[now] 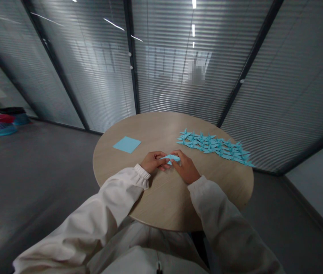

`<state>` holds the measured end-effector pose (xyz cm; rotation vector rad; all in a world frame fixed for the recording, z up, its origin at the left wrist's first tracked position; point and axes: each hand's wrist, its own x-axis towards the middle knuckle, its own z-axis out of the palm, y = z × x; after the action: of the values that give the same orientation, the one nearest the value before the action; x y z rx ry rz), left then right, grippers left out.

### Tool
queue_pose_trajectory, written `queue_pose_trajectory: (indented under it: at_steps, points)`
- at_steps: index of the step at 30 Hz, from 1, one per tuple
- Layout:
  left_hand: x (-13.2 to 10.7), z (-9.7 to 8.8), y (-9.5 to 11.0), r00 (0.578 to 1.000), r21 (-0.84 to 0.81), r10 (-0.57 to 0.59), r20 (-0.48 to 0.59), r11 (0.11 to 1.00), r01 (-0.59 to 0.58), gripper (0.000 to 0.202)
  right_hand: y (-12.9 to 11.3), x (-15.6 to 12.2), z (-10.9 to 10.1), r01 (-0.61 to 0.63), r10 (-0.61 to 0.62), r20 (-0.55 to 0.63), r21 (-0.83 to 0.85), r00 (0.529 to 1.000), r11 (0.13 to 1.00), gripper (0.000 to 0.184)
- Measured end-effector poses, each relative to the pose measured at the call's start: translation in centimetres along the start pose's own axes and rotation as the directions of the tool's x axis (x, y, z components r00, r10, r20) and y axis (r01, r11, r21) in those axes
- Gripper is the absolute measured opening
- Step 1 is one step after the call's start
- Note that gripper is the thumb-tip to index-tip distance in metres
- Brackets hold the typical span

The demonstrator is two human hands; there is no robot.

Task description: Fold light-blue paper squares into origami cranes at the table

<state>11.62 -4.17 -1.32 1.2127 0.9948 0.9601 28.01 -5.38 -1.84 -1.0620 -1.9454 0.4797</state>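
Between my two hands is a small folded piece of blue origami paper (170,157), held just above the middle of the round table. My left hand (156,161) grips its left end, thumb and fingers pinched together. On the other end, the fingers and thumb of my right hand (184,166) close around the paper. Parts of the folds are hidden by my fingers. Off to the left lies a flat blue paper square (127,144). Several finished blue paper cranes (210,144) sit in close rows on the right of the table.
The round wooden table (161,201) has a curved edge close to my body. Behind it stands a glass partition with blinds (173,91). Two bins, a blue one with a red liner (0,125) and one with a black liner (18,114), stand on the floor at far left.
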Motion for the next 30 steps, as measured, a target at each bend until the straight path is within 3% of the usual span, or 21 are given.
queue_pose_trajectory:
  at_steps: [30]
  points:
    - [-0.05,0.01,0.19,1.000,-0.001,0.009,0.000,1.000,-0.009,0.039,0.23,0.02,-0.09,0.008,-0.008,-0.026,-0.005,1.000,1.000,0.021]
